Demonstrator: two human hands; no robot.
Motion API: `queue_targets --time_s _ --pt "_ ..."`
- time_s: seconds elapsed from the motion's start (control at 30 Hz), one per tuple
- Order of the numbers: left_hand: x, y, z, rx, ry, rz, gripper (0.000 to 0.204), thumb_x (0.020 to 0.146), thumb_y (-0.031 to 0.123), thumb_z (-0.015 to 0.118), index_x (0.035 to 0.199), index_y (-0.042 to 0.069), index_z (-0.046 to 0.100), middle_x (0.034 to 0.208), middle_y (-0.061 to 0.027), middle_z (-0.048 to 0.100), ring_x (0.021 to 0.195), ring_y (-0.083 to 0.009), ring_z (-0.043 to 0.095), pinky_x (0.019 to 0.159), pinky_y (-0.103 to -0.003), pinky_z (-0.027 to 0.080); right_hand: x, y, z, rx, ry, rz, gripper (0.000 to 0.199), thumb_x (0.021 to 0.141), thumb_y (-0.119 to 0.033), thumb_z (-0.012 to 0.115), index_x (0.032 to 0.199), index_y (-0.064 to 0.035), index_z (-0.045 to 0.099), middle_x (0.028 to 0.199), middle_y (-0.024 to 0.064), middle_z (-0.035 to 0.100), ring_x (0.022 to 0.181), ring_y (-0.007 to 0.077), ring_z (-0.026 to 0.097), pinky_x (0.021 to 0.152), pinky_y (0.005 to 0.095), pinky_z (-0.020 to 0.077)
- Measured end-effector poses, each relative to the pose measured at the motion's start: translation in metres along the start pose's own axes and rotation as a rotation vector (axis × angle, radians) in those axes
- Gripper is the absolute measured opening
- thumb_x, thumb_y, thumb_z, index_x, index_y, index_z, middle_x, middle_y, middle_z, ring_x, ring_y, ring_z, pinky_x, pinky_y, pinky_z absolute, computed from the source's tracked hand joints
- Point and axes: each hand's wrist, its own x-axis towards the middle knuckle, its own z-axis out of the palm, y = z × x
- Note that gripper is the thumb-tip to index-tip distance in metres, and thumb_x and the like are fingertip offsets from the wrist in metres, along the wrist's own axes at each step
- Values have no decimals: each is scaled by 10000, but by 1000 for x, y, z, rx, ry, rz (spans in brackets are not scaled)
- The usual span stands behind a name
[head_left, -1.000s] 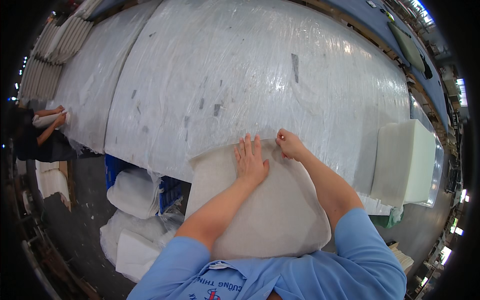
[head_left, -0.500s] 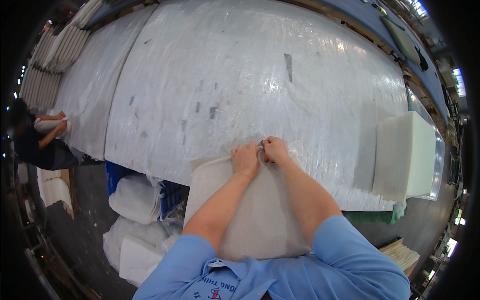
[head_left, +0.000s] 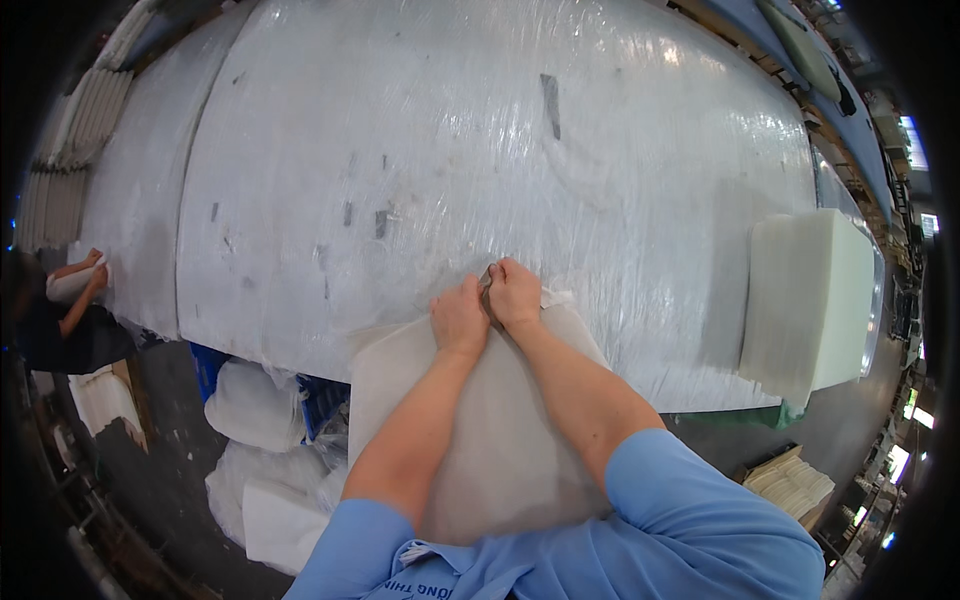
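Head view is showing a beige cushion (head_left: 505, 450) lying directly beneath both hands and forearms, its near part resting against the person's blue shirt (head_left: 690, 500) and its far edge lying on the plastic-wrapped table (head_left: 620, 210). The left hand (head_left: 460, 318) and the right hand (head_left: 515, 292) are meeting at that far edge, knuckles up, sitting just beside each other. The right hand is curling tightly, thumb and forefinger pinching a small fold of cloth (head_left: 487, 282) that is standing up between the two hands. The left hand is bending its fingers into a loose fist and gripping the cloth from the other side; its fingertips are hiding from sight. Well apart to the right, a stack of pale pads (head_left: 790, 310) is standing on the table, while a blue crate (head_left: 325, 402) is sitting below on the left.
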Motion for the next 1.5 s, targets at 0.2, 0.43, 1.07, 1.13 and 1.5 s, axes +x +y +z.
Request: queue_targets --time_s 0.2,0.43,1.07,1.13,1.5 --pt "7 -1 10 -8 79 31 124 998 225 595 996 101 599 865 -166 700 873 -407 649 818 -550 431 12 0 2 1 -64 -17 237 989 -238 602 914 -38 703 936 228 712 926 456 662 828 534 502" --pt "-3 14 -11 128 75 -4 108 1012 218 590 1019 114 621 938 -123 745 987 -353 651 910 -509 431 23 9 -26 -96 -255 -208 266 974 -264 645 987 -15 738 950 222 749 922 426 709 835 486 551" --pt "-16 -57 -41 103 -164 24 289 985 400 658 928 116 665 894 -105 714 928 -367 644 858 -515 418 19 18 -36 -71 31 121 300 1012 -300 603 951 -22 695 944 229 724 941 452 669 823 525 503" --pt "-11 -61 -33 58 -55 68 268 983 375 656 900 120 645 859 -90 695 896 -361 631 831 -510 406 29 19 -32 -55 63 96 303 1001 -295 611 907 -16 686 902 229 717 904 456 665 807 523 499" --pt "-25 -77 -59 34 -42 -35 398 908 495 723 1021 113 731 889 -148 716 992 -413 643 985 -527 424 21 10 -49 -134 -71 -7 303 976 -303 641 932 -10 704 959 215 740 930 417 690 838 504 512"
